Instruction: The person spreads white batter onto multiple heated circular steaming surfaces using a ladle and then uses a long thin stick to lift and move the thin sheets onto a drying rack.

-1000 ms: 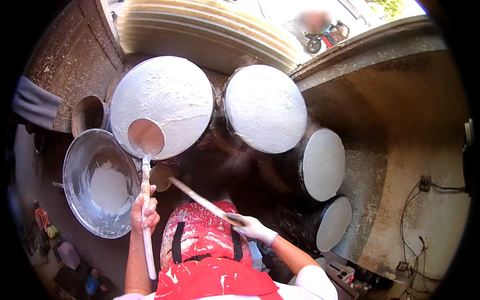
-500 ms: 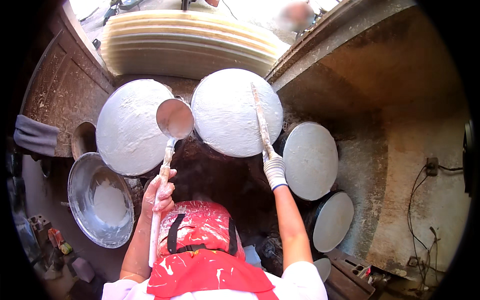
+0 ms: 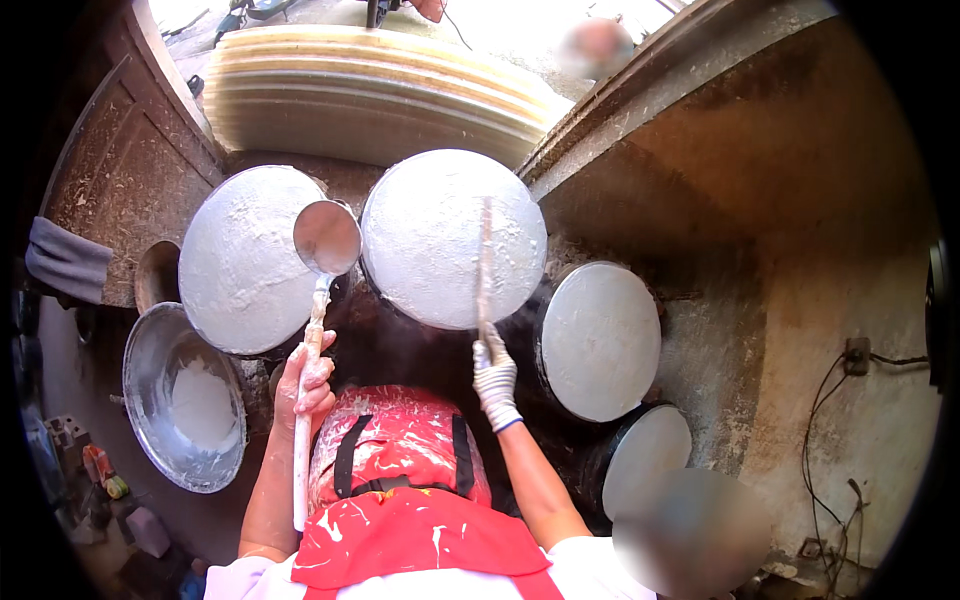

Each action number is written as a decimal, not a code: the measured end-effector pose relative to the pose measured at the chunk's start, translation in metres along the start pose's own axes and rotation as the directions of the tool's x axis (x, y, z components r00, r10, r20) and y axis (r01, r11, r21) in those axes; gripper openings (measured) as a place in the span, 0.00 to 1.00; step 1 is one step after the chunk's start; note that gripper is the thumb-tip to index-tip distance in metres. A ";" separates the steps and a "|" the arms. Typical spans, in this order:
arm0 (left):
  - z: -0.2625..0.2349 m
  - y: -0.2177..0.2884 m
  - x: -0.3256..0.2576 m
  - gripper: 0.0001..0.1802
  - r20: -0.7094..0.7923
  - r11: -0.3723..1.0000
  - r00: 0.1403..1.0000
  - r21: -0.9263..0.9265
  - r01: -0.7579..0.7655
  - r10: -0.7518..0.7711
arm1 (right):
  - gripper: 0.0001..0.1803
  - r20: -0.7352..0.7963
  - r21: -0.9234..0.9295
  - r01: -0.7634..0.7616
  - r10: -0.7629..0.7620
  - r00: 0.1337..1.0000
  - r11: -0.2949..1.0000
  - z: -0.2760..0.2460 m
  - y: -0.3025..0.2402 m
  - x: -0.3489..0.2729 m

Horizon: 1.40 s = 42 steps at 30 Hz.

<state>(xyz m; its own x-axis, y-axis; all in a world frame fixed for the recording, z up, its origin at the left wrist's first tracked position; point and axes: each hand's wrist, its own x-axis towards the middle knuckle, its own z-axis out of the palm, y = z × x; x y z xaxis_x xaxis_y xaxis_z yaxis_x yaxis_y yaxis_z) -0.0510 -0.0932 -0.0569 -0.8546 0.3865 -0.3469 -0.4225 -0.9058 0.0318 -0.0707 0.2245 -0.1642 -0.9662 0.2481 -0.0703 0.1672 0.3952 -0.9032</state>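
My bare left hand [image 3: 308,382], smeared with white paste, is closed around the long handle of a ladle [image 3: 327,238]. The ladle's round metal bowl hangs between two large white-coated round tops, overlapping the edge of the left round top [image 3: 235,255]. A striped work glove covers my right hand [image 3: 495,378], whose fingers grip a thin, flat wooden stick [image 3: 486,255]. The stick lies across the right part of the middle round top [image 3: 415,235] and is slightly blurred; whether it touches the surface I cannot tell. White lumps and ridges show on that top.
A wide metal basin [image 3: 137,390] with white liquid stands at the left. Smaller round tops [image 3: 600,340] sit at the right. A pale ridged panel [image 3: 370,95] stands behind, and a wall [image 3: 800,300] with cables rises at right. A blurred round shape [image 3: 690,535] appears lower right.
My right hand and the stick have swung left across the middle round top, which looks lumpier. The ladle sits slightly further left. A blurred round shape has appeared at lower right.
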 end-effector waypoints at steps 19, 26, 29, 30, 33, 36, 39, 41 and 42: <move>0.014 0.005 0.033 0.24 -0.109 0.951 0.960 0.144 0.273 -0.259 | 0.31 0.091 -0.064 -0.130 0.136 0.987 0.989 -0.023 -0.016 -0.023; 0.023 -0.047 0.064 0.24 -0.126 0.920 0.955 0.259 0.294 -0.269 | 0.16 -0.369 -0.377 -0.169 0.020 0.929 0.911 -0.252 0.068 0.043; 0.026 -0.088 0.083 0.25 -0.120 0.934 0.958 0.217 0.283 -0.262 | 0.12 -0.365 -0.257 -0.152 0.050 0.930 0.954 -0.347 0.098 0.111; 0.028 -0.103 0.088 0.25 -0.124 0.942 0.957 0.182 0.282 -0.263 | 0.11 -0.325 -0.249 -0.101 0.015 0.945 0.963 -0.368 0.107 0.137; 0.030 -0.139 0.101 0.25 -0.114 0.962 0.960 0.068 0.265 -0.257 | 0.21 -0.159 -0.563 -0.084 -0.007 0.987 0.822 -0.385 0.088 0.218; 0.035 -0.170 0.113 0.25 -0.141 0.963 0.959 0.074 0.259 -0.247 | 0.26 0.073 -0.600 -0.028 0.090 0.993 0.799 -0.380 0.088 0.272; 0.035 -0.186 0.116 0.25 -0.139 0.967 0.963 0.075 0.244 -0.232 | 0.27 0.289 -0.624 0.056 0.164 0.943 0.779 -0.365 0.091 0.302; 0.038 -0.192 0.114 0.26 -0.156 0.976 0.966 0.043 0.213 -0.204 | 0.27 0.360 -0.664 0.087 0.215 0.908 0.742 -0.356 0.084 0.309; 0.037 -0.194 0.115 0.26 -0.146 0.977 0.969 0.041 0.209 -0.201 | 0.27 0.361 -0.697 0.086 0.244 0.900 0.712 -0.357 0.077 0.311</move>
<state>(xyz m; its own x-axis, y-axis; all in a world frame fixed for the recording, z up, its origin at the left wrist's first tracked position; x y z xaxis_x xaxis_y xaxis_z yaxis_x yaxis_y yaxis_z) -0.0781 0.1336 -0.0679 -0.6987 0.5310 -0.4794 -0.6037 -0.7972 -0.0032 -0.2887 0.6477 -0.1046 -0.8996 0.0007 -0.4367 0.1725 0.9192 -0.3539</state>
